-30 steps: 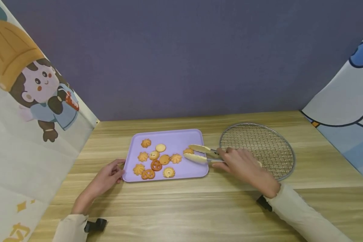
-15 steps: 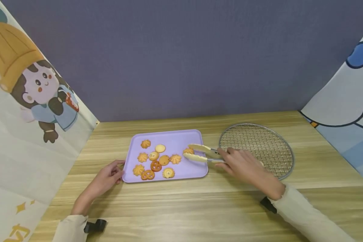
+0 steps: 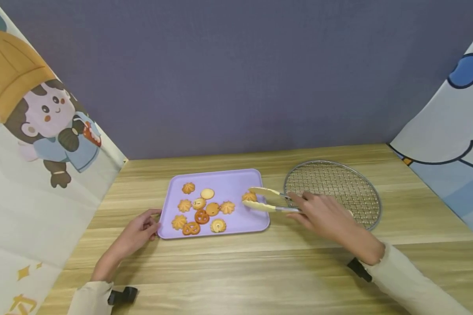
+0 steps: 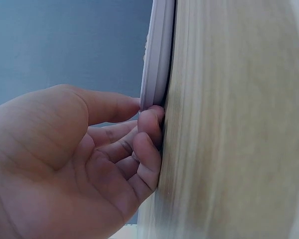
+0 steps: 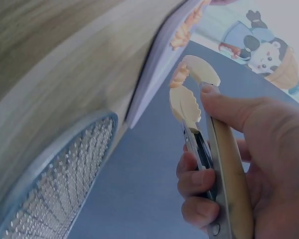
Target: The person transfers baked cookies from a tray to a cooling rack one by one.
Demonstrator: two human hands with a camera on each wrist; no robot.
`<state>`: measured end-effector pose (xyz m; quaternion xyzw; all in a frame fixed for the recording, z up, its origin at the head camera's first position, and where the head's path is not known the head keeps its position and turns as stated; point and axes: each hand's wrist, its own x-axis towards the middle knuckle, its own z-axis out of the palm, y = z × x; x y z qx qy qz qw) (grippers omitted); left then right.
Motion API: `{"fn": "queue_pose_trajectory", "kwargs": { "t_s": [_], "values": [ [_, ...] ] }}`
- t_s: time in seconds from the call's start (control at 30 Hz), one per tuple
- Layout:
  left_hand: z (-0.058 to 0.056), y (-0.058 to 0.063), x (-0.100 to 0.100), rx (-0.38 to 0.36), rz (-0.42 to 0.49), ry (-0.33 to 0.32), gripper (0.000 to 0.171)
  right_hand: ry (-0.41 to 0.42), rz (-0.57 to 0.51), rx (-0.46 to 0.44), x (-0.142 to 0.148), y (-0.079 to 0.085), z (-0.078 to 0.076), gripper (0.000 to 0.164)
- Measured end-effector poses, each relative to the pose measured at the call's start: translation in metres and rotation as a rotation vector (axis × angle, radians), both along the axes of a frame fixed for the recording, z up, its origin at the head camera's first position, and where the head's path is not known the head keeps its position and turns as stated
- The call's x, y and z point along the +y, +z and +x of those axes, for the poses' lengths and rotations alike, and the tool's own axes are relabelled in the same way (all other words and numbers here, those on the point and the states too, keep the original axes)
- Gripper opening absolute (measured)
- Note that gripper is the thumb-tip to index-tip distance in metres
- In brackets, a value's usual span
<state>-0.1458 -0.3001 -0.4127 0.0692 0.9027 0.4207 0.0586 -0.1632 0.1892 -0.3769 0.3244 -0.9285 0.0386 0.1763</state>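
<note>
Right-hand grip first: the right hand (image 3: 323, 215) has thumb and fingers curled round the tongs (image 3: 259, 205), whose tips stand only a little apart, one on each side of a cookie (image 3: 249, 196). The left hand (image 3: 135, 231) pinches the near left corner of the tray, thumb at the rim and fingertips tucked by its underside.

Behind everything rises the dark wall (image 3: 228, 78), and the wooden counter (image 3: 205, 273) runs from its foot. On the counter lie the round mesh rack (image 3: 331, 175), partly covered by the right hand, and the lilac tray (image 3: 236, 177), near it but apart. The cookie sits by the tray's right side; in the right wrist view it seems raised just off the surface, though at that slant I can't be sure it is clear. To its left are the other cookies (image 3: 227, 207), with two pretzels (image 3: 202, 216) among them, touching each other.

Likeliest trouble, I judge, is the cookie twisting out: the tongs appear to have it near their tips, and its ridged sides give them little flat to press. Squeezing harder could crumble it; easing off could drop it. A tug from the left hand might slide the tray and jostle the rest.
</note>
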Motion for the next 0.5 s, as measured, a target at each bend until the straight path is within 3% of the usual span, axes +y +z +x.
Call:
{"fn": "queue_pose_trajectory", "kwargs": {
  "t_s": [0.3, 0.5],
  "values": [
    [-0.001, -0.003, -0.004, 0.048, -0.018, -0.040, 0.056, -0.040, -0.024, 0.034, 0.017, 0.012, 0.005, 0.055],
    [-0.002, -0.004, -0.004, 0.058, -0.008, -0.055, 0.052, -0.065, -0.031, 0.045, 0.032, 0.013, 0.004, 0.056]
  ]
}}
